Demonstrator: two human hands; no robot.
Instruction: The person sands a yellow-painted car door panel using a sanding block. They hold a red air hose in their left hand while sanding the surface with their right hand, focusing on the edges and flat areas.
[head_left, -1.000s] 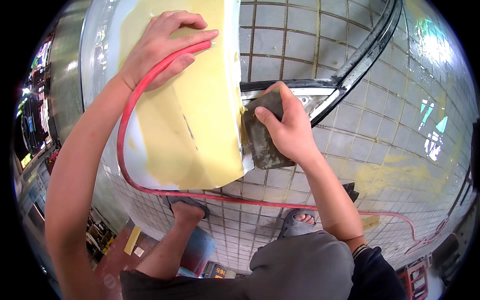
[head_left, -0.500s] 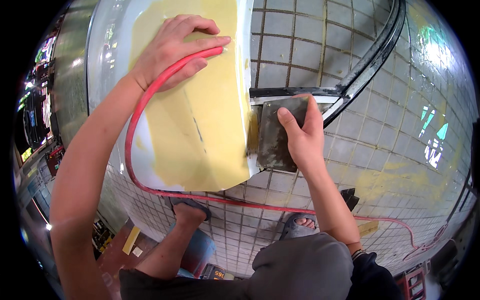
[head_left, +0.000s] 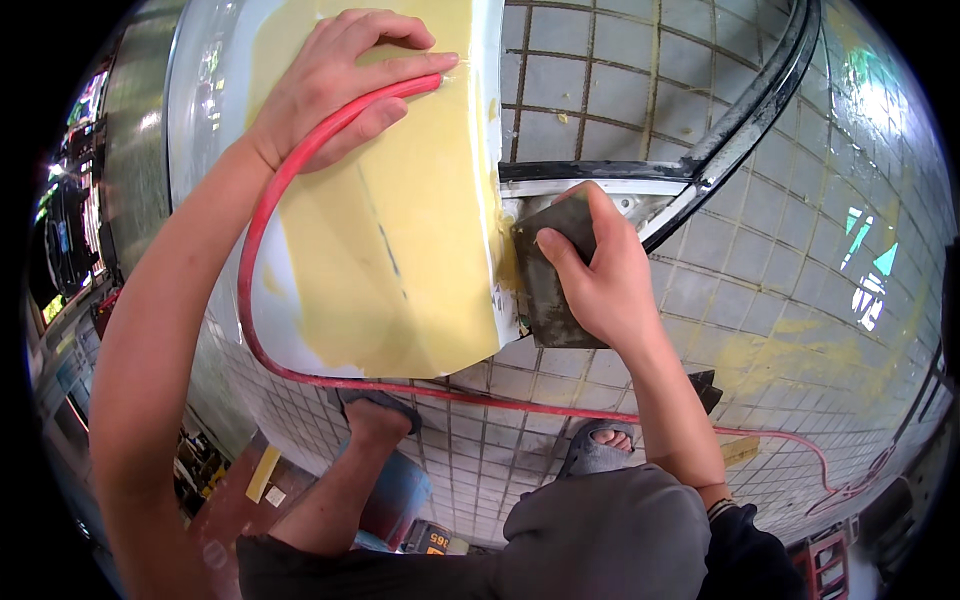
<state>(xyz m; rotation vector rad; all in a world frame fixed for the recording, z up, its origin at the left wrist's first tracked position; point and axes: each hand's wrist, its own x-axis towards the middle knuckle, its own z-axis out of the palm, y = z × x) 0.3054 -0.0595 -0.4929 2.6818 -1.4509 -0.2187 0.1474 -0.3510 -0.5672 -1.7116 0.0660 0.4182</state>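
Across the yellow-coated car panel (head_left: 400, 200) lies my left hand (head_left: 335, 85), its thumb and fingers closed around the end of a red hose (head_left: 252, 250). The hose tip points right over the yellow coat, and a thin dark line marks the coat below. My right hand (head_left: 605, 275) grips a dark, flat, rectangular sanding block (head_left: 550, 285), thumb on its near face and fingers wrapped behind. Tilted, the block stands against the panel's right edge, just under a black-trimmed frame bar (head_left: 590, 171). The fingers behind it are mostly hidden.
From the panel the hose runs low across to the right over the tiled floor (head_left: 620, 75). A curved black window frame (head_left: 760, 110) bounds the right. Below are my sandalled feet (head_left: 608, 440), a blue container (head_left: 395, 500) and a red crate (head_left: 830, 560).
The sanding block has tilted, its top leaning further right, and has shifted slightly down. My left hand and the hose end sit a little higher and further left in view.
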